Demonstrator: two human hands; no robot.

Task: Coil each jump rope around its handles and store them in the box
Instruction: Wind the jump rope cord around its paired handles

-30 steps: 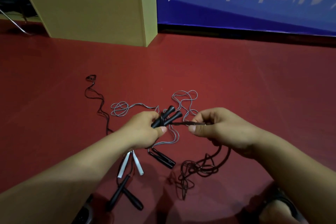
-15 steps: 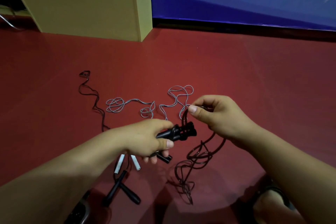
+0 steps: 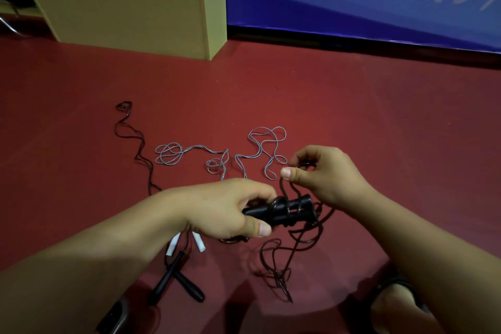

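Three ropes counted: we find one in hand and two lying loose on the red floor (image 3: 352, 106).
Left hand (image 3: 230, 209): fingers and thumb curled round the pair of black handles (image 3: 282, 209), held side by side and pointing toward the right hand.
Right hand (image 3: 322, 173): just beyond and to the right of the handles, thumb and fingers pinching the dark rope (image 3: 287, 190) and drawing it up off them.
Work done: we see only a turn or two of dark rope around the handles; we judge this coil barely begun.
Slack remaining: most of the dark rope hangs in a loose tangle (image 3: 282, 266) below the right hand.
Grey rope (image 3: 257, 149): uncoiled, sprawled beyond both hands; its white handles (image 3: 187, 245) lie under the left wrist.
Second black rope (image 3: 135, 144): uncoiled, trailing beyond the left hand, its black handles (image 3: 176, 279) crossed beneath the left forearm.
Box: we cannot confirm one; a tan cabinet (image 3: 130, 0) stands well beyond the left hand.
Stored so far: none, in our judgement.
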